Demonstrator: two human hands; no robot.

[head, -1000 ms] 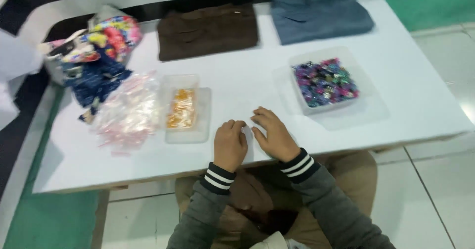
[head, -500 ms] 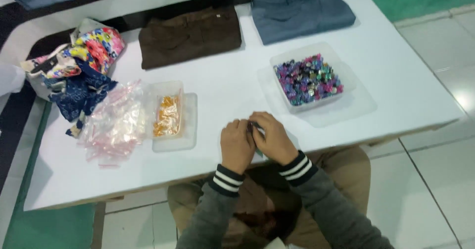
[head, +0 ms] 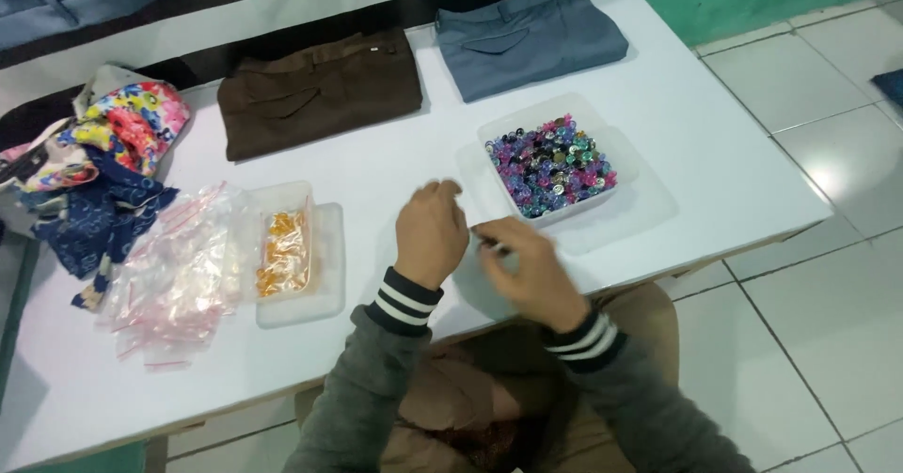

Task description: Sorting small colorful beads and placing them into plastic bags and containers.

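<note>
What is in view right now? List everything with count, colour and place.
table: one, white, fills the middle
brown trousers: one, folded, far edge, left of centre
grey trousers: one, blue-grey, folded, far edge, right of the brown pair
bead tub: one, clear, full of mixed purple, blue and pink pieces, right of centre, on a clear lid
small tub: one, clear, orange pieces inside, left of centre, on a clear lid
bags: a loose heap, clear with pink strips, left of the small tub
cloth pile: one, floral and dark blue, far left
floor: white tiles, right side
left hand: raised over the table, near edge
right hand: near the bead tub, pinching a small dark item I cannot identify
</note>
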